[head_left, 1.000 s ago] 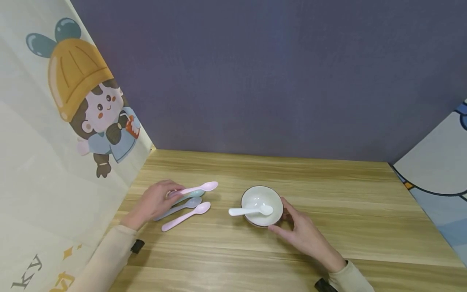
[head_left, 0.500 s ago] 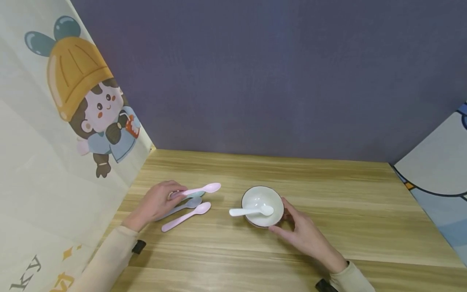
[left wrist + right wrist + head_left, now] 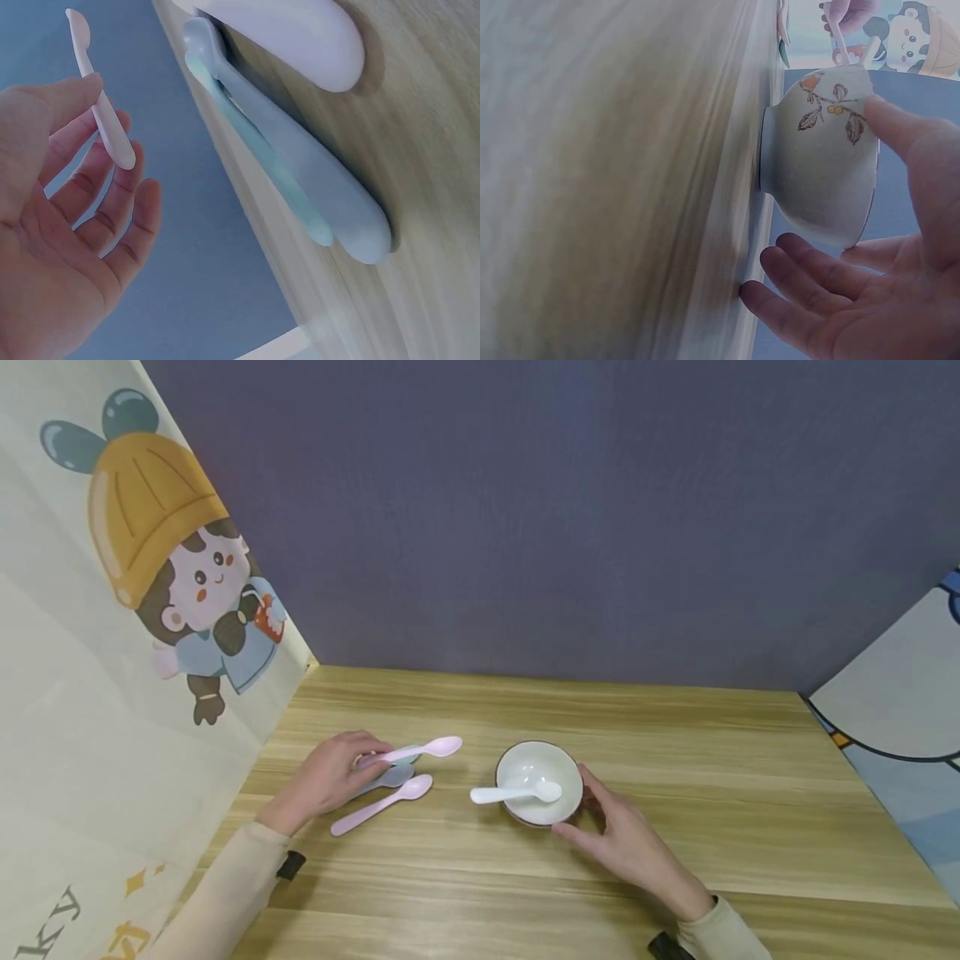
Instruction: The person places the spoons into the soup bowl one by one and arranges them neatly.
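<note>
Between thumb and fingertips, my left hand (image 3: 326, 777) pinches a pink spoon (image 3: 444, 746) by its handle, bowl end pointing right. The left wrist view shows this spoon (image 3: 114, 135) held off the table. Beneath and beside that hand lie a teal spoon (image 3: 408, 757), a grey-blue spoon (image 3: 395, 776) and a second pink spoon (image 3: 382, 804). My right hand (image 3: 626, 847) grips a white bowl (image 3: 525, 762) at its right side, thumb and index finger at the rim. A white spoon (image 3: 504, 795) rests in it, handle over the left rim. A floral print marks the bowl's outside (image 3: 825, 157).
The wooden table (image 3: 480, 893) meets a dark blue panel (image 3: 525, 527) at the back. A cream wall panel with a cartoon figure (image 3: 217, 585) stands along the left side, and another printed panel (image 3: 900, 693) stands on the right.
My left hand has moved slightly right, carrying the pink spoon a little toward the bowl. The right hand and the bowl stay in place.
</note>
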### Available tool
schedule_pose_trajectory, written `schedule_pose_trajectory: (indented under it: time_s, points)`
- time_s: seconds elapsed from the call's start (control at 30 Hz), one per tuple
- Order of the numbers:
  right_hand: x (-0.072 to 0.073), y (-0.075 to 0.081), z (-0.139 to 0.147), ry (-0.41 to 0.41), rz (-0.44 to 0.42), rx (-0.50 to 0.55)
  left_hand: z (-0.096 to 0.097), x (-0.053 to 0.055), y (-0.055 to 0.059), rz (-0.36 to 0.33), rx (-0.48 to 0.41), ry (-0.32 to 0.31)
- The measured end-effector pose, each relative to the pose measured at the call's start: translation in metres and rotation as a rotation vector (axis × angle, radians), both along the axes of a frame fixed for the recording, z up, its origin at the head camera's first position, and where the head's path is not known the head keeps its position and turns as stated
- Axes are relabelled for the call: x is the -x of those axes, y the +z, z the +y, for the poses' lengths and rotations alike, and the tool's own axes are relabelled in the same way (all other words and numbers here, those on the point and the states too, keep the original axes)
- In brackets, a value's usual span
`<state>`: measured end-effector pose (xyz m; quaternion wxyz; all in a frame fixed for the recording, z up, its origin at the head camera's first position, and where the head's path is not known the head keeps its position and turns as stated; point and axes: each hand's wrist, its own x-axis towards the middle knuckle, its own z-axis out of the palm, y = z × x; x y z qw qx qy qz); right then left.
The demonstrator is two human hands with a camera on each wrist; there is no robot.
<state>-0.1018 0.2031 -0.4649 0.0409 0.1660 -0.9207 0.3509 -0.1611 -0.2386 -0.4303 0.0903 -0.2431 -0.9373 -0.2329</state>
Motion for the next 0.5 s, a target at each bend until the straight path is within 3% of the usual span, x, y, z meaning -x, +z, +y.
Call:
schedule_pose_trajectory:
  time_s: [0.27, 0.5]
  points:
    - [0.000, 0.002, -0.001, 0.015, -0.006, 0.016, 0.007, -0.002, 0.004, -0.018, 0.026, -0.010]
    - [-0.001, 0.002, 0.000, 0.013, -0.006, 0.009, 0.014, -0.003, 0.004, 0.008, 0.019, -0.032]
